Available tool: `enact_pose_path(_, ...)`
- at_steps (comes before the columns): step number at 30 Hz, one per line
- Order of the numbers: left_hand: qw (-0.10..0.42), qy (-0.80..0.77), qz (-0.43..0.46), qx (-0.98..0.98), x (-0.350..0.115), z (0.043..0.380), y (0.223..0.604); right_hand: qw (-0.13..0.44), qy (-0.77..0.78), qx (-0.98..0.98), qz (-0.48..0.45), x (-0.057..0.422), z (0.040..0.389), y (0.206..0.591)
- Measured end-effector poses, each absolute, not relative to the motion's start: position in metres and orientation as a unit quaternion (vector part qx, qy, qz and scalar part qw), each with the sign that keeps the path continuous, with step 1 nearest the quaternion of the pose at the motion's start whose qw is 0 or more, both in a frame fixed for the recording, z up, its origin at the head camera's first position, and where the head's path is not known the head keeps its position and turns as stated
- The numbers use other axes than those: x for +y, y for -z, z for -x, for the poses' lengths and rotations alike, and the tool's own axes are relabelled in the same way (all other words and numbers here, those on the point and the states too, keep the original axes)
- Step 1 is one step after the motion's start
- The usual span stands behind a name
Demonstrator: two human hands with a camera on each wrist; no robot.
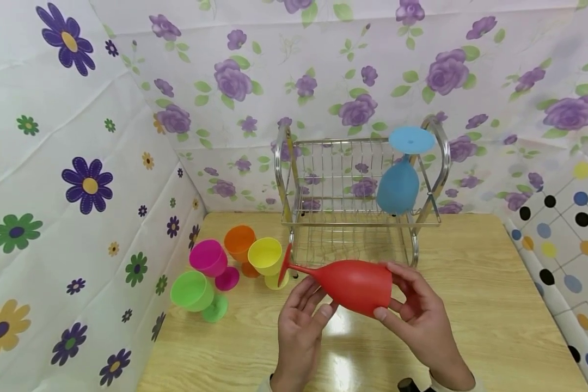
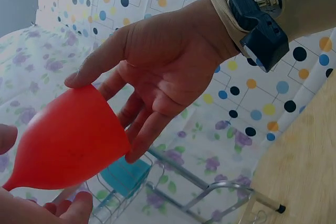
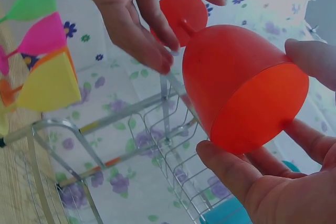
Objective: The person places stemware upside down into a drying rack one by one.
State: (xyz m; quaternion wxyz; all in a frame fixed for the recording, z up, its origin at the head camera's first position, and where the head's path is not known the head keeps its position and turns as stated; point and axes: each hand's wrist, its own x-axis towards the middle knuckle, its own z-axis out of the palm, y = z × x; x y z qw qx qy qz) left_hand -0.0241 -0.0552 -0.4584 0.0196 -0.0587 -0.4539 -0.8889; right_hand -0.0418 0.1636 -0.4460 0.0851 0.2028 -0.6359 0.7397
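A red plastic goblet (image 1: 355, 286) lies sideways in the air over the table, its foot to the left and its mouth to the right. My right hand (image 1: 423, 316) grips it at the rim, with the thumb on one side and the fingers on the other. Near the stem and lower bowl is my left hand (image 1: 301, 321), its fingers loosely bent and its thumb spread apart from them. In the right wrist view, the left fingertips (image 3: 165, 61) are close beside the bowl. A blue goblet (image 1: 399, 188) stands upside down at the right of the metal dish rack (image 1: 360, 224).
Left of the rack, green (image 1: 191, 291), pink (image 1: 208, 258), orange (image 1: 240, 242) and yellow (image 1: 264, 256) goblets stand upright on the wooden table (image 1: 495, 305). Flowered cloth (image 1: 294, 109) lines the back, and a dotted cloth (image 1: 563, 245) hangs at the right.
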Motion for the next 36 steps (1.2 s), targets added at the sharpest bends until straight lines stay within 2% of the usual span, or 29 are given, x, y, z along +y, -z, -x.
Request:
enact_pose_path(7, 0.017, 0.902, 0.133, -0.410, -0.051, 0.027, 0.455, 0.054, -0.772, -0.598, -0.209, 0.160, 0.041, 0.445)
enact_pose_path(20, 0.022, 0.901, 0.135, -0.412, -0.053, 0.033, 0.454, 0.039, -0.770, -0.601, -0.211, 0.159, 0.043, 0.446)
enact_pose_path(36, 0.074, 0.829, 0.136, -0.537, -0.063, 0.057, 0.436, 0.040, -0.742, -0.650, -0.162, 0.175, 0.045, 0.452)
